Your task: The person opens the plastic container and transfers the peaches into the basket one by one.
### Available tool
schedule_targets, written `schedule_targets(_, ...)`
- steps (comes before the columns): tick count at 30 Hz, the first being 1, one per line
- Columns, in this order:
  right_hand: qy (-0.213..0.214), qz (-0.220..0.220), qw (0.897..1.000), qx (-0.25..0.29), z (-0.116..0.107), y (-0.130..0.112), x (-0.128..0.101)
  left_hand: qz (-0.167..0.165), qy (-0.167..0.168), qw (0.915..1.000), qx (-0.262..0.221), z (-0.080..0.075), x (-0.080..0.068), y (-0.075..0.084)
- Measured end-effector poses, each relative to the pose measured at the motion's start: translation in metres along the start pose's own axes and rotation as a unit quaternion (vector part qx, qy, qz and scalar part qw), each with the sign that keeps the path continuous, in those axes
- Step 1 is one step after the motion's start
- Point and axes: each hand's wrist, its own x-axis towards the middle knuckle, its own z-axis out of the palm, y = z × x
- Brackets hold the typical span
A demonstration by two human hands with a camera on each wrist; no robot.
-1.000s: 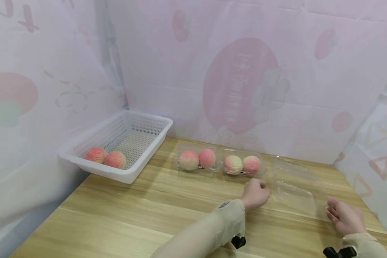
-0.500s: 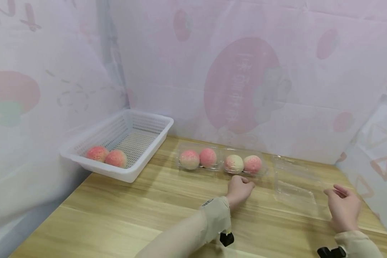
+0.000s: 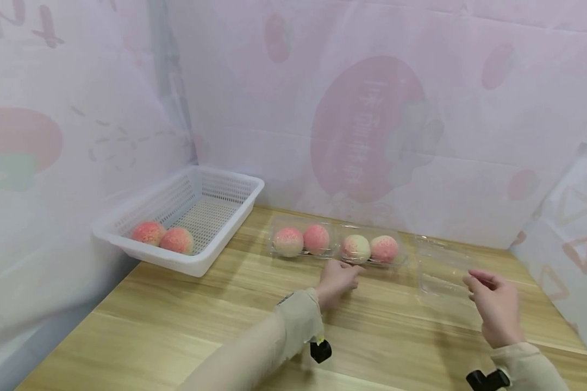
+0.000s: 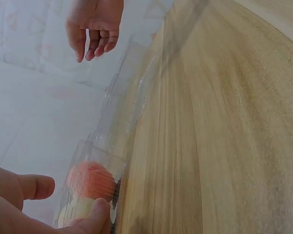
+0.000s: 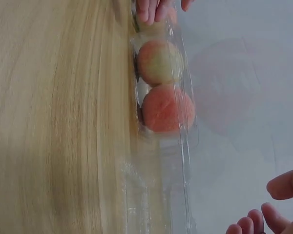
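Note:
In the head view my left hand (image 3: 339,281) hovers just in front of two clear plastic boxes, fingers loosely extended and holding nothing. Two pink-and-cream peaches (image 3: 288,241) sit in the left box (image 3: 300,221); two more peaches (image 3: 356,248) fill the middle box (image 3: 369,229). My right hand (image 3: 496,307) is raised at the near right corner of a third clear box (image 3: 442,271), which lies with nothing in it. Its fingers are relaxed, with no object between them in the right wrist view. From the left wrist, my left thumb (image 4: 98,214) overlaps the middle box.
A white perforated basket (image 3: 225,239) stands on the left of the wooden table (image 3: 215,326), with two peaches (image 3: 177,240) in its near corner. A printed pink cloth (image 3: 254,108) walls off the back and both sides. The boxes line up near the back edge.
My left hand has moved left, from beside the third box to in front of the left and middle boxes. My right hand has risen and shifted left over the third box's edge.

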Motion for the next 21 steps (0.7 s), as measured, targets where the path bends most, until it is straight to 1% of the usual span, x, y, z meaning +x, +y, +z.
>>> schedule_targets(2,-0.035,0.006,0.999,0.019,0.002,-0.002,-0.003,-0.005,0.005,0.9999,-0.013,-0.006,0.001,0.001)
schedule_targets(5,-0.113,0.018,0.993,0.021,0.007,-0.006,-0.006,-0.014,0.012,0.9988,-0.046,-0.014,0.002,0.004)
schedule_targets(7,-0.165,0.040,0.984,0.048,0.011,-0.010,-0.007,-0.022,0.015,0.9967,-0.077,-0.016,0.004,0.005)
schedule_targets(9,-0.217,0.059,0.972,0.075,0.016,-0.014,-0.009,-0.031,0.018,0.9940,-0.103,-0.017,0.007,0.005)
schedule_targets(11,-0.253,0.083,0.957,0.111,0.021,-0.018,-0.010,-0.039,0.022,0.9907,-0.129,-0.016,0.009,0.005)
schedule_targets(14,-0.291,0.107,0.940,0.145,0.031,-0.022,-0.012,-0.049,0.028,0.9844,-0.167,-0.015,0.012,0.004)
schedule_targets(16,-0.301,0.121,0.932,0.161,0.038,-0.023,-0.012,-0.057,0.032,0.9782,-0.197,-0.013,0.014,0.004)
schedule_targets(18,-0.313,0.139,0.922,0.178,0.046,-0.024,-0.013,-0.066,0.035,0.9706,-0.229,-0.011,0.015,0.004)
schedule_targets(21,-0.324,0.174,0.907,0.203,0.058,-0.024,-0.017,-0.088,0.037,0.9559,-0.278,-0.008,0.016,0.006)
